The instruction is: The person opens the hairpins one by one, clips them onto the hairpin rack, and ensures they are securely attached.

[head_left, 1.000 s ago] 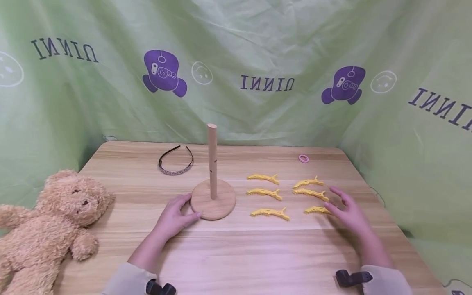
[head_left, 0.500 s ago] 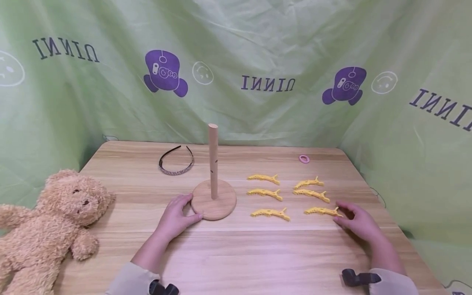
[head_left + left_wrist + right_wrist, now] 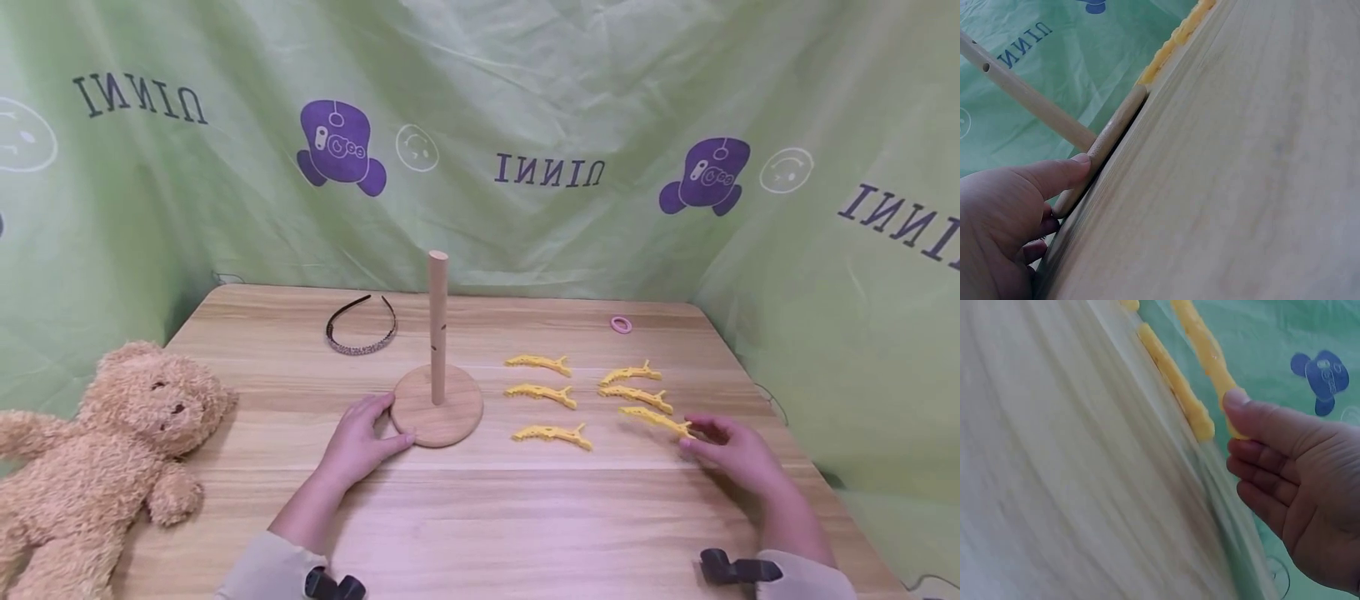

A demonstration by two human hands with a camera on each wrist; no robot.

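Note:
In the head view, my left hand point(image 3: 358, 447) holds the left edge of a round wooden base, part of a stand with an upright peg point(image 3: 438, 325). The left wrist view shows its thumb point(image 3: 1063, 174) against the rim of the base point(image 3: 1105, 145). Over on the right, my right hand point(image 3: 741, 460) pinches the tail end of a yellow alligator hair clip point(image 3: 652, 420). That clip point(image 3: 1205, 350) is raised off the table in the right wrist view, between thumb and index finger. Several matching clips lie nearby, among them one in the middle point(image 3: 540, 392).
A black headband point(image 3: 362, 348) with a sparkly band lies behind the stand on the left. At the back right is a pink hair tie point(image 3: 621, 317). A tan teddy bear point(image 3: 82, 475) lies along the left side. Green printed cloth point(image 3: 465, 225) surrounds the wooden table point(image 3: 480, 533).
My right hand has moved right and toward me to the tail of the nearest right-hand clip, then taken hold of it and lifted it. My left hand has stayed on the base.

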